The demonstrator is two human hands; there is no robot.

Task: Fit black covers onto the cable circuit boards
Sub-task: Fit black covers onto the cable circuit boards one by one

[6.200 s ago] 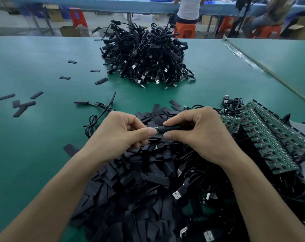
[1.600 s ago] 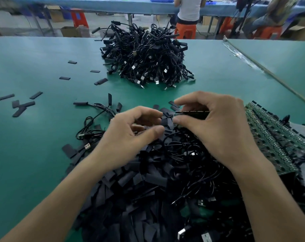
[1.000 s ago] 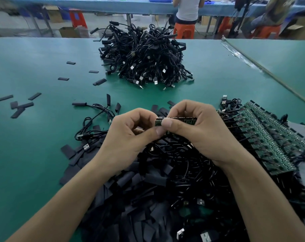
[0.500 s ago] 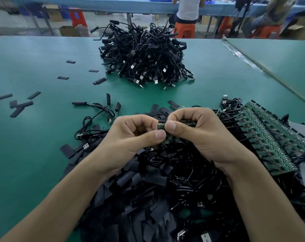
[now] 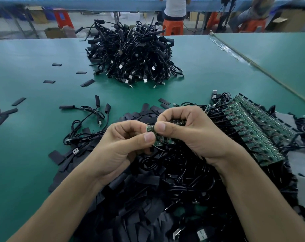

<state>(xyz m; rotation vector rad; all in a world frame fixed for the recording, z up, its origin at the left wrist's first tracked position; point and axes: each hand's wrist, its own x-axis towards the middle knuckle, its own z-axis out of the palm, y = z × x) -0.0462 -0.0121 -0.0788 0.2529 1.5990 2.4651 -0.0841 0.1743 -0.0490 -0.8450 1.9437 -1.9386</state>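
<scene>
Colours: table top (image 5: 34, 154) plain teal-green; cable heap (image 5: 130, 49) black w/ silver plugs (image 5: 153, 68); covers (image 5: 139, 217) matte black, no pattern; row of boards (image 5: 258, 131) green — dark parts in regular lines; small board (image 5: 150, 128) green; bkgd stool (image 5: 172, 27) orange.

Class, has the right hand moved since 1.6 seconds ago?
Yes: the right hand has drawn back toward the person, away from the far cable heap.

Both hands, left hand (image 5: 123, 145) and right hand (image 5: 192, 135), pinch a green circuit board (image 5: 151, 128) above the black covers (image 5: 130, 206); cable pile (image 5: 132, 58) at 12 o'clock.
</scene>
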